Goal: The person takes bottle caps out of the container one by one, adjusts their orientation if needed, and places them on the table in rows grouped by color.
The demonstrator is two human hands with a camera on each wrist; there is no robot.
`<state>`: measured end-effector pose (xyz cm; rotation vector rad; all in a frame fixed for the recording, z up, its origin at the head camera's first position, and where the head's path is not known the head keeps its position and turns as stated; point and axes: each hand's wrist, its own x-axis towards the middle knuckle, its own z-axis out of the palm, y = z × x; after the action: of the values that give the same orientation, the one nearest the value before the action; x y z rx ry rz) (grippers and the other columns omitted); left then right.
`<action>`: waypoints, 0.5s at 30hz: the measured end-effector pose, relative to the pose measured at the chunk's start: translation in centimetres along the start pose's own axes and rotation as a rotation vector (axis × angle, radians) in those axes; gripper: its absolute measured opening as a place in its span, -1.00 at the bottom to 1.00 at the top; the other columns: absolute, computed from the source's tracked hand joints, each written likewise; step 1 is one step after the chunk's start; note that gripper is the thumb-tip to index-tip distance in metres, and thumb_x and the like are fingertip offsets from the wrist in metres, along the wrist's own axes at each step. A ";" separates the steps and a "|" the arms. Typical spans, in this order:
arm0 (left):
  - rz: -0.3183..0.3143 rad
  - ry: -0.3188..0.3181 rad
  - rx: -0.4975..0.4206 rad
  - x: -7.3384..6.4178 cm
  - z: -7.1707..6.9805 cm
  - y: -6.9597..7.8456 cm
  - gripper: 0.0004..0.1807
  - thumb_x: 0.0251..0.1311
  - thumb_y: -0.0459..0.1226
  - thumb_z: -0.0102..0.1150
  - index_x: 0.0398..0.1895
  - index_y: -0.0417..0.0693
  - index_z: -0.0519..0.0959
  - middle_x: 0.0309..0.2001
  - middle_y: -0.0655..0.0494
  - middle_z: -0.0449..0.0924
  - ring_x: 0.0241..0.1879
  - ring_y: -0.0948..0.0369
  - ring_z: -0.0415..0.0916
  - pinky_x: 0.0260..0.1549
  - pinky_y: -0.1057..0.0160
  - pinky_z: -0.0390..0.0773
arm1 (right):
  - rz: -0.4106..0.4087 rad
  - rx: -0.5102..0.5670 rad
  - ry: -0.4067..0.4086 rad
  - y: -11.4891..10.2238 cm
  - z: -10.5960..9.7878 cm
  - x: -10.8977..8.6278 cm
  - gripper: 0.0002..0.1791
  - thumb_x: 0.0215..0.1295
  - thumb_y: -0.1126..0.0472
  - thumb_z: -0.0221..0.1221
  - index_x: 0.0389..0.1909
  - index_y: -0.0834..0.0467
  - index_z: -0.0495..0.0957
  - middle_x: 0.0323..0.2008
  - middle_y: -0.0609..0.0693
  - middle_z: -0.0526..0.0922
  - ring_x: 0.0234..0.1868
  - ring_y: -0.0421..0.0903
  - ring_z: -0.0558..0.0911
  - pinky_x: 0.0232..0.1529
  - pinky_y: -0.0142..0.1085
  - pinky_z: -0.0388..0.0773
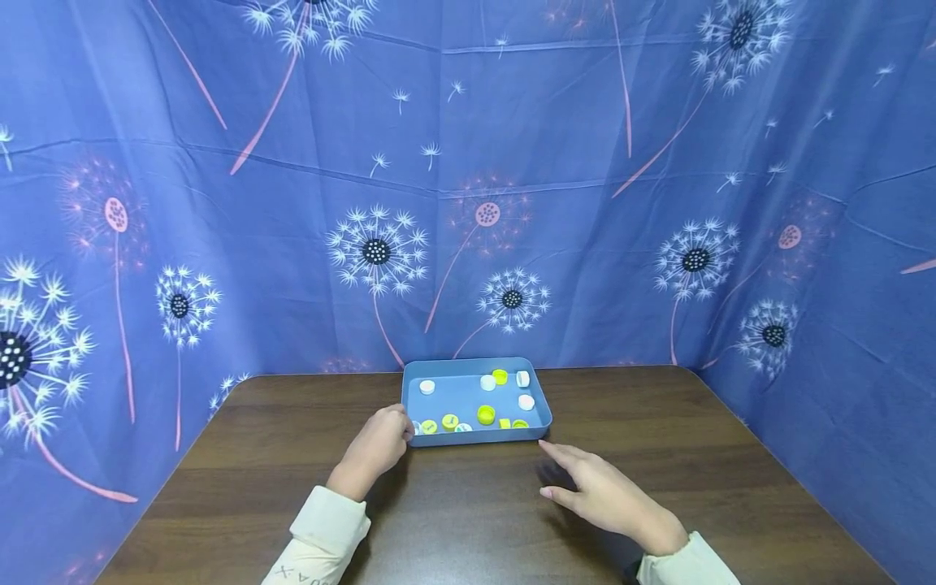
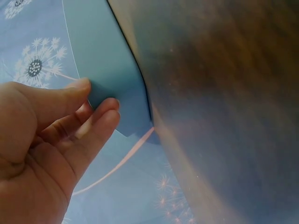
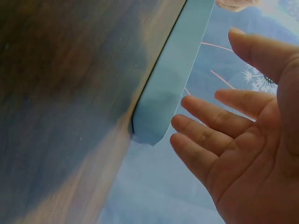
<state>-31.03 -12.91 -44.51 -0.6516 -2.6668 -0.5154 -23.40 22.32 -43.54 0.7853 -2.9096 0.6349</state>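
Observation:
A shallow blue tray (image 1: 475,439) lies on the wooden table and holds several white and yellow bottle caps, such as the yellow cap (image 1: 486,415) and the white cap (image 1: 427,387). At its near left corner, my left hand (image 1: 376,447) pinches the rim between thumb and fingers; the left wrist view shows this grip on the tray wall (image 2: 105,51). Close to the near right corner is my right hand (image 1: 607,491), its fingers extended and holding nothing. In the right wrist view those fingers (image 3: 201,133) spread beside the tray's end (image 3: 159,107).
Brown wooden table (image 1: 256,455) surrounds the tray, which stands near the far edge. Behind and along both sides hangs a blue cloth (image 1: 292,244) printed with dandelions.

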 end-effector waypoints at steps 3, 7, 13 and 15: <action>0.010 -0.014 0.010 -0.2 -0.2 0.1 -0.67 -0.09 -0.67 0.12 -0.73 -0.08 0.51 -0.51 0.22 0.32 -0.47 0.26 0.25 -0.49 0.30 0.33 | -0.021 -0.002 0.006 0.0 0.0 0.0 -0.32 0.34 0.03 0.25 0.38 0.27 0.35 0.30 0.16 0.48 0.29 0.07 0.49 0.21 0.00 0.44; 0.011 -0.027 0.003 -0.7 -0.5 0.3 -0.55 -0.12 -0.70 0.06 -0.81 0.01 0.31 -0.52 0.21 0.22 -0.50 0.26 0.16 -0.55 0.34 0.15 | -0.044 -0.009 0.022 -0.3 -0.2 0.1 -0.35 0.32 0.04 0.26 0.33 0.28 0.41 0.25 0.15 0.53 0.25 0.04 0.53 0.18 -0.02 0.47; 0.016 -0.016 -0.005 -1.3 -0.8 0.6 -0.53 -0.12 -0.70 0.04 -0.82 0.02 0.25 -0.53 0.20 0.18 -0.52 0.28 0.12 -0.56 0.34 0.10 | -0.061 0.000 0.077 -1.0 -0.2 0.2 -0.45 0.29 0.09 0.29 0.25 0.24 0.50 0.16 0.10 0.61 0.18 0.02 0.58 0.12 -0.04 0.52; 0.010 -0.021 -0.003 -1.3 -0.8 0.6 -0.56 -0.10 -0.69 0.07 -0.80 0.01 0.33 -0.53 0.21 0.22 -0.51 0.28 0.15 -0.55 0.34 0.17 | -0.071 0.015 0.107 -1.2 -0.1 0.4 -0.48 0.28 0.12 0.31 0.22 0.23 0.53 0.13 0.08 0.63 0.15 0.02 0.61 0.09 -0.06 0.55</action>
<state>-29.42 -13.26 -44.20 -0.6747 -2.6816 -0.5131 -23.13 21.26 -42.90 0.8254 -2.7707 0.6713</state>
